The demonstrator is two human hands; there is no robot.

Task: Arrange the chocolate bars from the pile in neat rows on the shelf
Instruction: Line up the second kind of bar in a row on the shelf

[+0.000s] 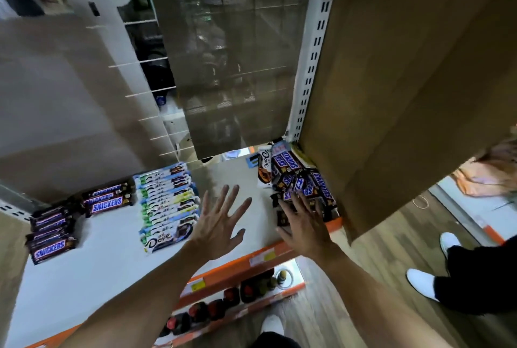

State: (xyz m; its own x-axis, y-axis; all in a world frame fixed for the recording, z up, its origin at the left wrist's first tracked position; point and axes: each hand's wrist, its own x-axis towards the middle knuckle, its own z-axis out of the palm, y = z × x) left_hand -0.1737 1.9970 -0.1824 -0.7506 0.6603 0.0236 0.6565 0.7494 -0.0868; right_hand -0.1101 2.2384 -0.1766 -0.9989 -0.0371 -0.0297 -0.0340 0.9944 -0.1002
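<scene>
Over the right end of the shelf (117,258), the right hand (303,220) lies palm down with fingers spread, its fingertips touching the near edge of the pile of chocolate bars (303,180); its grip is wide and encloses nothing. Beside it, the left hand (221,217) hovers above the bare middle of the shelf, fingers fanned apart, its grip likewise wide and empty. The pile, mostly dark Snickers bars lying at mixed angles with a white Dove bar (264,164) at its far left edge, sits in the shelf's right corner against a brown cardboard panel (405,82). Left of the left hand, a neat row of Dove bars (167,202) runs front to back. Further left lie two groups of Snickers bars: one stacked near the back (107,199), one nearer the front left (51,234). An orange price rail (237,261) edges the shelf front. Below it, a lower shelf holds dark bottles (212,308). On the wooden floor at right stand another person's white shoes (422,283).
</scene>
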